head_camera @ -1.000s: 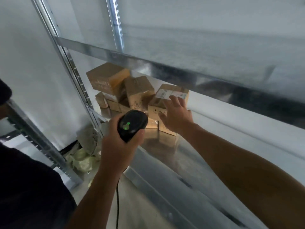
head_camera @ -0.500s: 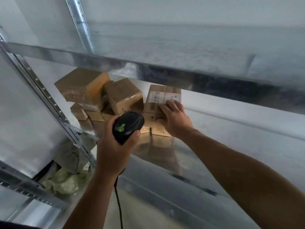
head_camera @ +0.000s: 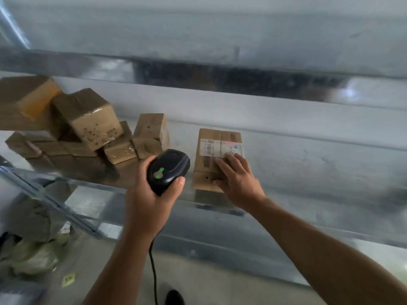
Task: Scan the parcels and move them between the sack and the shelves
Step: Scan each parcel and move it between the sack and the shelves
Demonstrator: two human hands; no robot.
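Note:
A brown cardboard parcel (head_camera: 210, 136) with a white barcode label lies on the metal shelf (head_camera: 308, 168), apart from the other boxes. My right hand (head_camera: 240, 181) holds its near end, with the fingers on top and the thumb on the front face. My left hand (head_camera: 149, 201) grips a black handheld scanner (head_camera: 168, 170) with a green light, just left of the parcel and aimed toward it. A faint red spot shows on the label. The pale sack (head_camera: 28, 256) lies on the floor at the lower left.
A pile of several brown boxes (head_camera: 88, 119) fills the left of the shelf. An upper shelf (head_camera: 220, 75) hangs close above. A slanted metal upright (head_camera: 55, 201) stands at the left. The scanner's cable (head_camera: 154, 271) drops to the floor.
My right hand has drawn the labelled parcel right, away from the pile, so it now stands alone. The view swung right. My left hand kept the scanner beside it.

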